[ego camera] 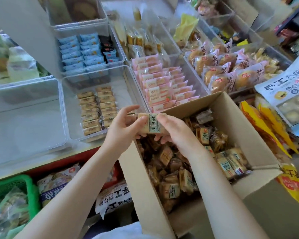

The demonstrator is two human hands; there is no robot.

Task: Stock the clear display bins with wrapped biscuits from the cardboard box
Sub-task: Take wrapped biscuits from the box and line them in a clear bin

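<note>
Both hands meet on one wrapped biscuit (152,124), held in the air over the near left corner of the cardboard box (259,135). The left hand (123,125) pinches its left end, thumb on top and fingers curled behind; the right hand (173,128) clamps the right end, thumb across the label, fingers tucked beneath. Both forearms reach up from the bottom edge, bare. The fingertips under the packet are hidden, and the label print is too blurred to read.

The box is open and heaped with loose biscuit packets (173,171). Just left of the hands, a clear bin (67,104) on the bench holds two neat rows of the same brown packets (97,109). The bin behind the box holds pink packets (164,83); farther back sits one with blue packets (79,50).
</note>
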